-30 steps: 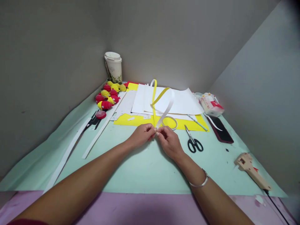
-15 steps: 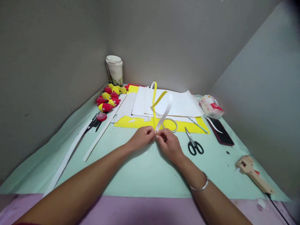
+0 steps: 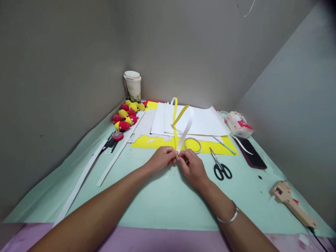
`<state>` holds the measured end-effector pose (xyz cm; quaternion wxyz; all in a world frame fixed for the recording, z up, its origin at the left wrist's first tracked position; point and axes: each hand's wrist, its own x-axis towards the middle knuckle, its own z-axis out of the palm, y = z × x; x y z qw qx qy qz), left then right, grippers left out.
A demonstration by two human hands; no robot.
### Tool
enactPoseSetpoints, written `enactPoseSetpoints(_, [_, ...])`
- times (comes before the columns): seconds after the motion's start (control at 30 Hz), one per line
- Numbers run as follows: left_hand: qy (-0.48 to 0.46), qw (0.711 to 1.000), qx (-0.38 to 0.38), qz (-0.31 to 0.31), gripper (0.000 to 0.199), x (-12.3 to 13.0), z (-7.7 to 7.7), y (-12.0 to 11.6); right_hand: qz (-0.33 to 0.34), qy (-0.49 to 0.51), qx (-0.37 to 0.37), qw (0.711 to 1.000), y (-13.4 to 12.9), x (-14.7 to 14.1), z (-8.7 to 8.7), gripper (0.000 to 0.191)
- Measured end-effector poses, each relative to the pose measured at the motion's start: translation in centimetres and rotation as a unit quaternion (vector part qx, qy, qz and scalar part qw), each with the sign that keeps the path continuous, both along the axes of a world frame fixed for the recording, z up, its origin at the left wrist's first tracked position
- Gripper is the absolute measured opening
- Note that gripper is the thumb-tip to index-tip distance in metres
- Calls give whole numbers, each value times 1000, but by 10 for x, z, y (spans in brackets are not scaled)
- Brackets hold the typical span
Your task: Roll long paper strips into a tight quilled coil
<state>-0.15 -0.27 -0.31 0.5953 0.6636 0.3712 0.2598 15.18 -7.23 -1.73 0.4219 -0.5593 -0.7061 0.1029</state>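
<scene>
Paper strip (image 3: 186,130), yellow and white, looped, upright

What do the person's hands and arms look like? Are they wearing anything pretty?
Yes! A shiny silver bangle circles the right wrist. The left hand and right hand wear no gloves. The left wrist has no bracelet, and no sleeves show on either forearm. The fingernails are too small to make out.

Both hands, left (image 3: 163,158) and right (image 3: 193,165), are pinching the yellow-and-white strip (image 3: 187,127), scissors (image 3: 220,167) lying near the right.
</scene>
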Motion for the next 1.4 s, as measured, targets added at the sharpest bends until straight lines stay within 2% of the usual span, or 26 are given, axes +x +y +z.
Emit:
enactPoseSetpoints(0.6, [-2, 1000, -7, -18, 15, 0, 4, 3, 20, -7, -6, 1000, 4, 2, -1, 7])
enactPoseSetpoints(0.73, [-5, 999, -5, -36, 16, -2, 3, 5, 24, -12, -4, 1000, 4, 1, -2, 7])
enactPoseSetpoints(0.9, [-9, 1000, 11, -7, 18, -3, 2, 7, 29, -17, -24, 999, 2, -1, -2, 7])
enactPoseSetpoints(1.0, [-44, 999, 11, -28, 25, -5, 5, 7, 53, -14, -33, 998, 1, -2, -1, 6])
enactPoseSetpoints(1.1, [-103, 994, -22, -34, 36, -8, 17, 9, 83, -12, -39, 996, -1, -5, 2, 4])
enactPoseSetpoints(1.2, [-175, 975, -132, -22, 48, -8, 41, 22, 110, -3, -67, 992, -3, -8, 6, 5])
enactPoseSetpoints(1.3, [-186, 950, -246, -54, 58, 0, 67, 50, 129, 17, -103, 986, -6, -10, 10, 6])
enactPoseSetpoints(1.4, [-162, 939, -301, -49, 57, 19, 78, 86, 149, 42, -138, 978, -5, -10, 10, 3])
